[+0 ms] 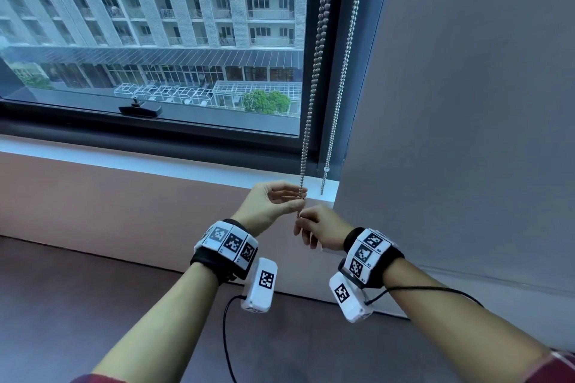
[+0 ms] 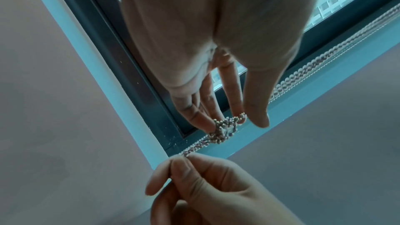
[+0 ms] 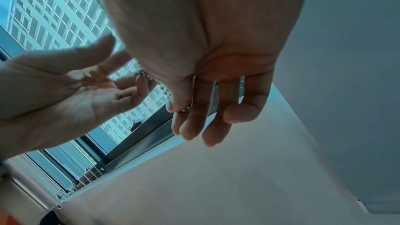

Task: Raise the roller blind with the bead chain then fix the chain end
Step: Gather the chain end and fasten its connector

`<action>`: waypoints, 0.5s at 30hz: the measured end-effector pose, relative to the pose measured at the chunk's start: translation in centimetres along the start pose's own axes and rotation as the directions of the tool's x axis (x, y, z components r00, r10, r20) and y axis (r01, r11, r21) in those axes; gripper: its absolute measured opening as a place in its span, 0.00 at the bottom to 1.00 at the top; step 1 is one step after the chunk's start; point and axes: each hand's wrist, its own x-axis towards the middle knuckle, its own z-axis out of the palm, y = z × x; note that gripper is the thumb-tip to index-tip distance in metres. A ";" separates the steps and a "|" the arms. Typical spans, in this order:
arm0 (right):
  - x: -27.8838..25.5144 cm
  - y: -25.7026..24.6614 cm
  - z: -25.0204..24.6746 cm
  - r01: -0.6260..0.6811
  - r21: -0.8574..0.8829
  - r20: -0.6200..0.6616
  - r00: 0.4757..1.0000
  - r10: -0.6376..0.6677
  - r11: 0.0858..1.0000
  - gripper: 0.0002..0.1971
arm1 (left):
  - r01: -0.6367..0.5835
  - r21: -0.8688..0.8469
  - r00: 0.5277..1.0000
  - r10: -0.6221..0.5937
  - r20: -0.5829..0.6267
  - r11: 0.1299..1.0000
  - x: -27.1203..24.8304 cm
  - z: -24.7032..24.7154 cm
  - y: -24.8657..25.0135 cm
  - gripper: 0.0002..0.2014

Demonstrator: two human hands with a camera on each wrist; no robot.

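A silver bead chain (image 1: 312, 78) hangs as a twisted double strand in front of the window's right edge. Its lower part is bunched into a knot (image 2: 223, 130) at sill height. My left hand (image 1: 299, 195) has loosely bent fingers (image 2: 207, 121) touching that knot, and the thumb (image 2: 258, 117) stands a little apart from it. Just below, my right hand (image 1: 300, 218) pinches the chain's bottom end (image 2: 187, 152) between thumb and forefinger (image 3: 180, 109). No roller blind shows over the glass in the head view.
A second bead chain (image 1: 340, 87) hangs against the dark window frame, ending above the white sill (image 1: 155, 160). A grey wall (image 1: 466, 134) stands close on the right. A black window handle (image 1: 140, 109) sits on the lower frame. Cables trail from both wrist cameras.
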 end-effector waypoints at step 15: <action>0.8 -0.4 -0.5 0.154 0.113 -0.099 0.985 -0.143 0.982 0.10 | -0.036 0.131 0.994 0.049 -0.101 0.991 0.6 -0.4 1.0 0.03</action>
